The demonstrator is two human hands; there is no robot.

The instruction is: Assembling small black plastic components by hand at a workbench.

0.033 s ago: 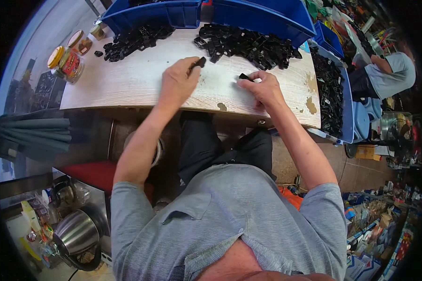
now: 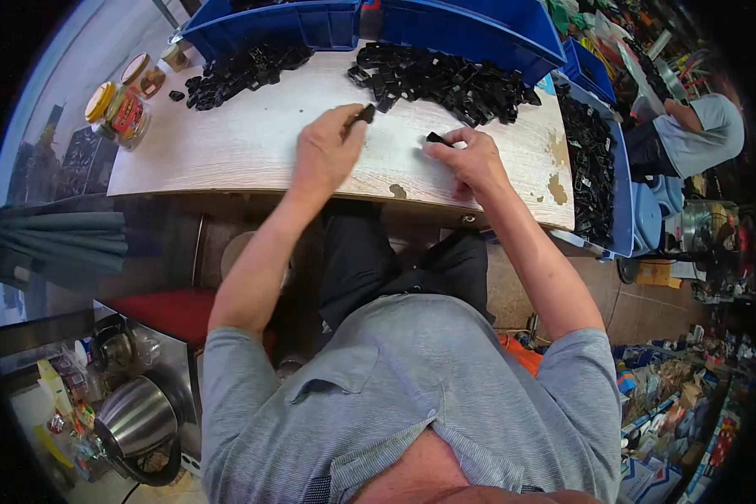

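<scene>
My left hand is over the white wood-grain tabletop, its thumb and fingers closed on a small black plastic part. To its right, my right hand pinches another black plastic piece between thumb and forefinger, low above the table. A gap separates the two pieces. Beyond my hands lies a large heap of black plastic parts, and a smaller heap of similar parts is farther left. My fingers hide much of both held pieces.
Blue bins stand along the table's far edge. A yellow-lidded jar is at the left. A blue crate of black parts flanks the right side. Another person is at the far right, and a metal kettle stands lower left.
My left hand has shifted slightly to the right with its black part, nearer to the right hand. The right hand has hardly moved and keeps its piece.
</scene>
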